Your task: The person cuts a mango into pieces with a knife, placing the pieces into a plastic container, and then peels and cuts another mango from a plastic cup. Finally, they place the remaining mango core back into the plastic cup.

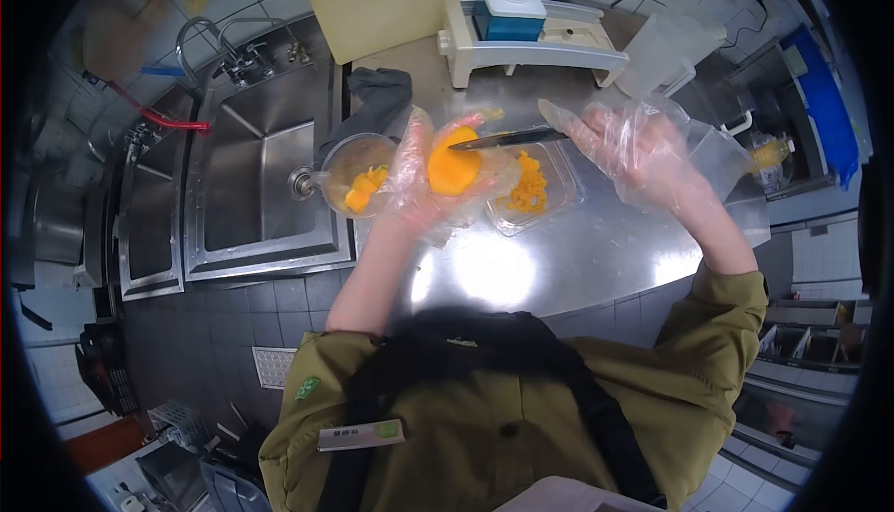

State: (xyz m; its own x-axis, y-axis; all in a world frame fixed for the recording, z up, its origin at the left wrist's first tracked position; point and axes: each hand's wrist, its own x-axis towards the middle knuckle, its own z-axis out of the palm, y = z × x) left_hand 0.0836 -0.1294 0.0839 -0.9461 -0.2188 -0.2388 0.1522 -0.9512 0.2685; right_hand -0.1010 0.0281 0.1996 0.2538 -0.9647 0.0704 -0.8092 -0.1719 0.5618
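Observation:
In the head view, my left hand (pixel 410 177), in a clear plastic glove, cradles an orange piece of peeled mango (pixel 453 165) in its palm. My right hand (pixel 643 149), gloved the same way, grips a knife (pixel 510 138). Its dark blade points left, with the tip over the mango's upper part. Just right of the mango, small diced orange pieces (pixel 528 186) lie in a clear rectangular container (pixel 559 197), partly hidden by my left glove. To the left of that hand, a clear round jug (pixel 346 153) holds several larger orange chunks (pixel 363 191).
A metal sink (pixel 256 186) with faucets lies to the left of the steel counter (pixel 577 270). Behind the hands are a grey cloth (pixel 377 97), a yellow cutting board (pixel 382 0), a white slicer-like stand with a teal box (pixel 507 20), and a translucent pitcher (pixel 656 60).

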